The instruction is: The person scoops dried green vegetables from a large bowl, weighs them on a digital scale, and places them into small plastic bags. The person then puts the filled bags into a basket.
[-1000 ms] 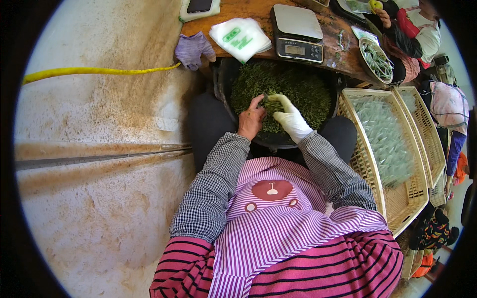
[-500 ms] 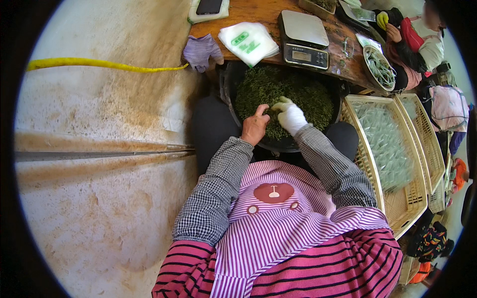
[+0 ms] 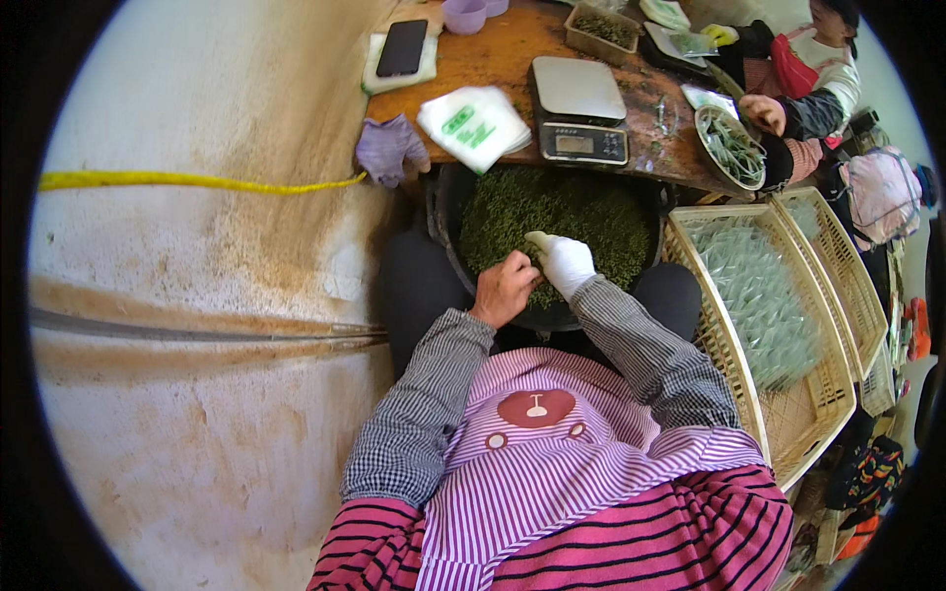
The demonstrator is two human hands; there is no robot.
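My left hand [image 3: 503,288], bare, is curled with its fingertips pinched together over the black tub [image 3: 443,222] of small green plant material [image 3: 591,207]. My right hand [image 3: 566,262], in a white glove with pale yellow fingers, is bent inward right against my left fingertips. Whatever is between the fingers is hidden. Above the tub, on the table edge, lie a purple glove [image 3: 389,148], a stack of clear printed bags [image 3: 473,123] and a metal scale [image 3: 579,94].
A phone [image 3: 402,47], purple bowls [image 3: 463,15], a plastic box [image 3: 601,34] and a bowl of ties [image 3: 729,148] sit on the wooden table [image 3: 522,39]. Crates [image 3: 818,414] of filled bags stand at my right. A co-worker [image 3: 828,64] works beyond. A yellow hose [image 3: 197,179] is at left.
The scene has shifted lower in the view. My two hands have drawn closer, the right turning inward over the left fingertips. The co-worker's hand has moved down toward the bowl of ties.
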